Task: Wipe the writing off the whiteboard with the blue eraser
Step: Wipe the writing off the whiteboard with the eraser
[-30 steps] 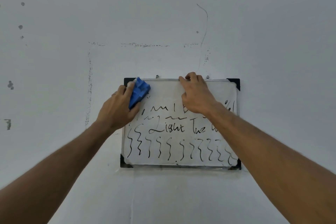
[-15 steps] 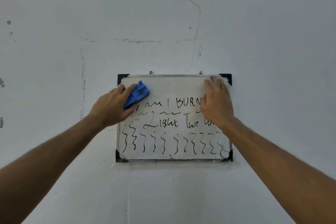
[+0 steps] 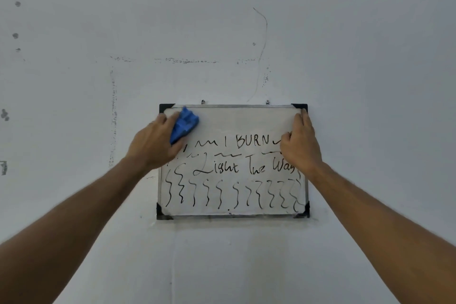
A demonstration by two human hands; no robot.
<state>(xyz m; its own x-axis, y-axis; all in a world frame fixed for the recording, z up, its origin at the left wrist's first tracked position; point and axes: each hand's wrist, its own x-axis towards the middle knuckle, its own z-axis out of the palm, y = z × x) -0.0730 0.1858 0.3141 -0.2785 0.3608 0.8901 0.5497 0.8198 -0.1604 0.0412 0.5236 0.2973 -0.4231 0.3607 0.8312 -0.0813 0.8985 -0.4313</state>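
A small whiteboard (image 3: 246,121) with black corner caps hangs on the wall, straight ahead. Black writing covers its middle and lower part: "I BURN", "Light The Way" and a row of wavy lines. The top strip is wiped bare. My left hand (image 3: 153,144) grips the blue eraser (image 3: 184,124) and presses it against the board's upper left corner. My right hand (image 3: 299,142) lies with straight fingers on the board's right edge, fingertips near the upper right corner, covering the end of the writing there.
The board hangs from two small hooks (image 3: 202,101) on a white wall (image 3: 246,20) with scuffs, old tape marks and a thin crack. Bare wall surrounds the board on all sides.
My right hand has slid from the top middle of the board to its right edge, uncovering "BURN". The eraser has stayed near the upper left corner, moving slightly down and back up.
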